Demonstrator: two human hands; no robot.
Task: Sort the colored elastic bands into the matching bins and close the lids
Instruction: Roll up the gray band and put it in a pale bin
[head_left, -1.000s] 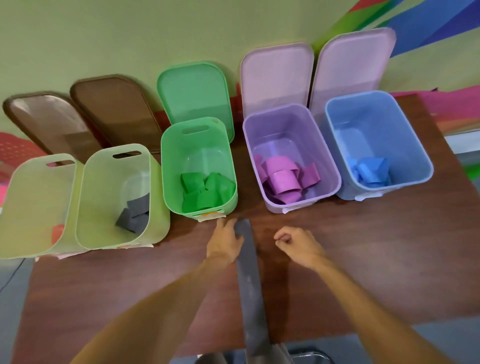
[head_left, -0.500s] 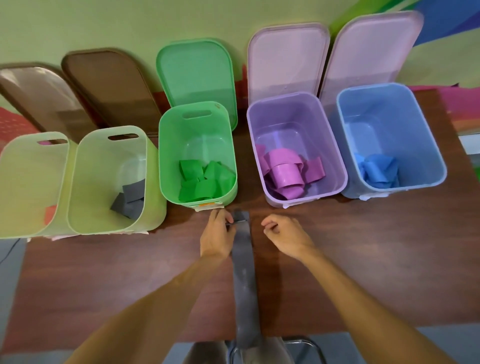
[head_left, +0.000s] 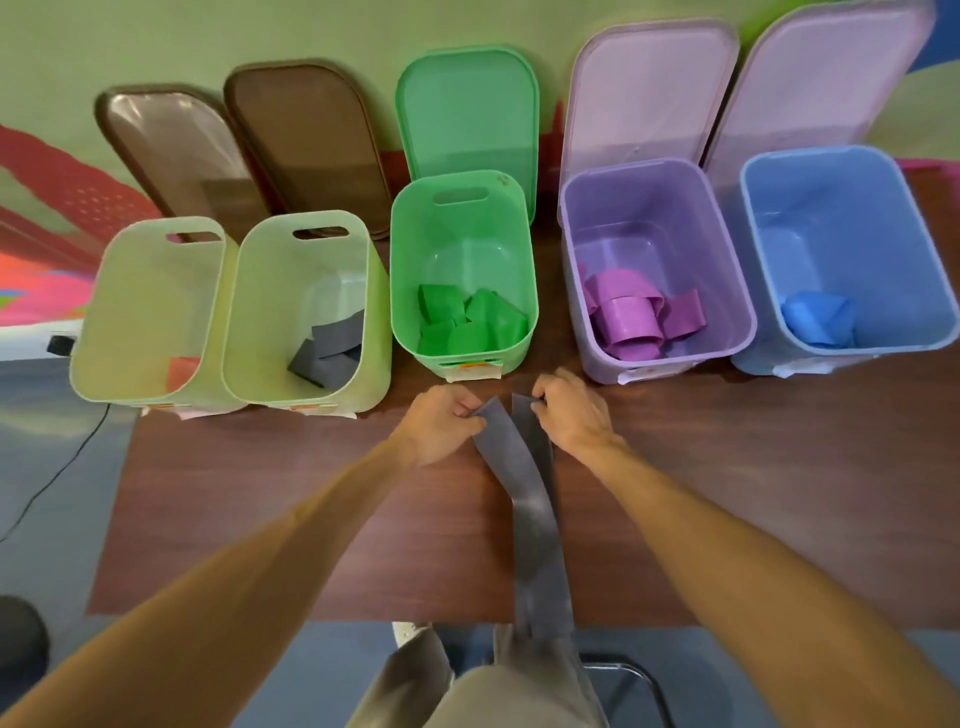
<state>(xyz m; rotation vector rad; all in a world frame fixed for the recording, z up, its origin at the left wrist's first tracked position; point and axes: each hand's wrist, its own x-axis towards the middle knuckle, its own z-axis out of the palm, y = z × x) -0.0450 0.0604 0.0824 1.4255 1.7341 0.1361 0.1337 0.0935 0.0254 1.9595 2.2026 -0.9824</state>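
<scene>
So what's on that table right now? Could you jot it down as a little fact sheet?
bins: five in a row, all open, lids leaning on the wall behind
far-left bin: one red band
second bin: grey bands
green bin: green bands
purple bin: purple bands
blue bin: blue bands
left hand: pinches one end of a long grey band
right hand: pinches the other end
table: dark wood
</scene>
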